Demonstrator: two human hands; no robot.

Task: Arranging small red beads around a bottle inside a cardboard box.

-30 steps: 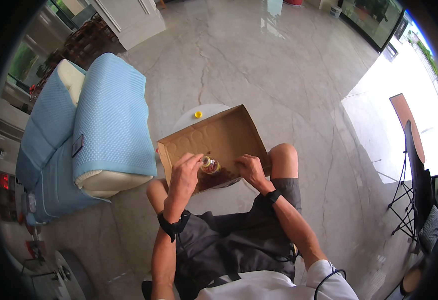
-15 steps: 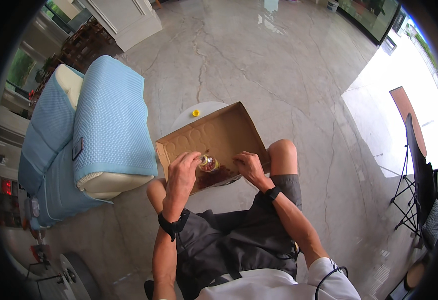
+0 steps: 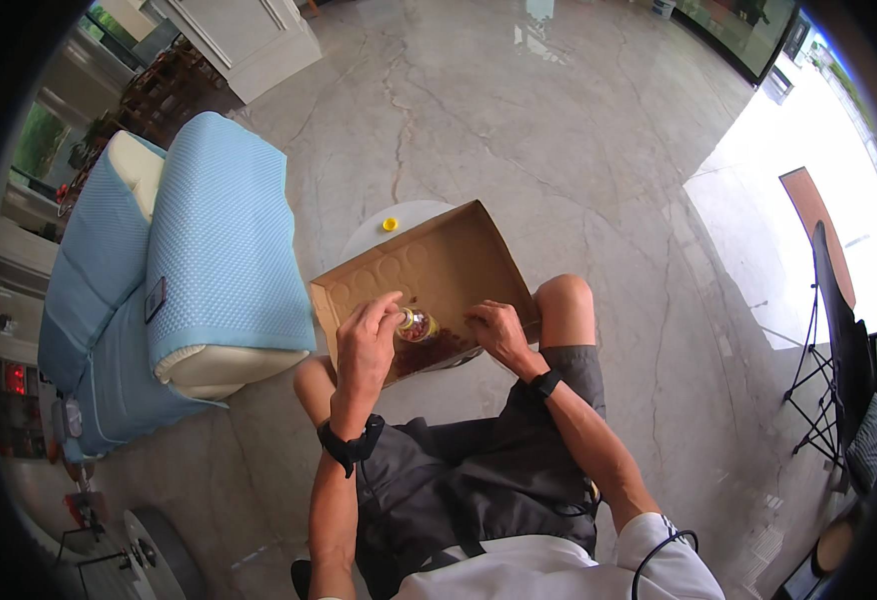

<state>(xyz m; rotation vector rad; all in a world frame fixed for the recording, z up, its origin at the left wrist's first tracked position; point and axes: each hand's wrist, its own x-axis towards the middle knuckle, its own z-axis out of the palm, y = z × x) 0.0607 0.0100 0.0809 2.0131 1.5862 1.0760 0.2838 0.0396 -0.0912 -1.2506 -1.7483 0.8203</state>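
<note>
Small clear jar (image 3: 419, 325) with reddish bits inside is seen in the shallow cardboard box (image 3: 479, 238), toward its near side, between the two hands; dark red loose bits (image 3: 442, 349) are scattered beside it. Box is set over a white round tabletop (image 3: 421, 212), where a yellow cap (image 3: 391, 224) is left near the box's far edge. Jar is judged light and stiff-walled, likely smooth and a bit slippery; glass or plastic can't be told, so it's best treated as breakable. It would be best gripped around the body, below the neck, kept level so nothing is spilled. Loose bits look light and easily rolled; a fingertip pinch would be needed. Left hand (image 3: 367, 335) is held right at the jar's mouth, index raised away from the thumb; whether the jar is gripped or only touched can't be told. Right hand (image 3: 502, 333) is held over the box's right part, fingers bent; whether they're pinched on a bit can't be told, tips being too small and partly turned away. Jar's base is hard to make out, its tilt unclear; the near box wall is partly hidden by the left hand.
</note>
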